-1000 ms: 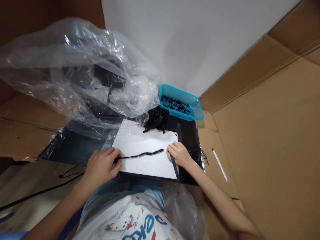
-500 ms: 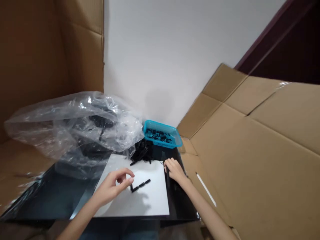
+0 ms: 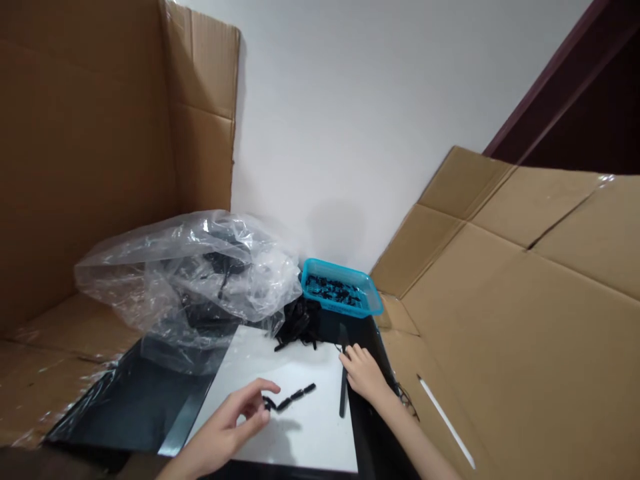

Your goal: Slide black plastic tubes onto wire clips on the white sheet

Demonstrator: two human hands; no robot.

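My left hand (image 3: 233,423) hovers low over the white board (image 3: 315,440), thumb and index finger spread apart. Between and beside those fingertips is the curled end of a black strip (image 3: 297,395), made of short linked segments, lying aslant on the board; whether the thumb touches it is unclear. At the board's right edge, my right hand (image 3: 365,375) has its fingers curled onto a long narrow black tool (image 3: 343,393), whose kind I cannot make out. A tangle of black strips (image 3: 299,320) lies at the board's far edge.
Behind the board stands a blue plastic basket (image 3: 377,301) with many small black pieces. A crumpled clear plastic bag (image 3: 185,267) lies at the left. Cardboard walls (image 3: 525,320) flank the black table (image 3: 125,400). At right are a white pencil-like stick (image 3: 447,423) and a dark wiry thing (image 3: 407,402).
The camera view has shifted, so everything sits lower and further right. The long black tool now shows more of its length, over the board's right edge. The strip's near end has curled by my left fingers.
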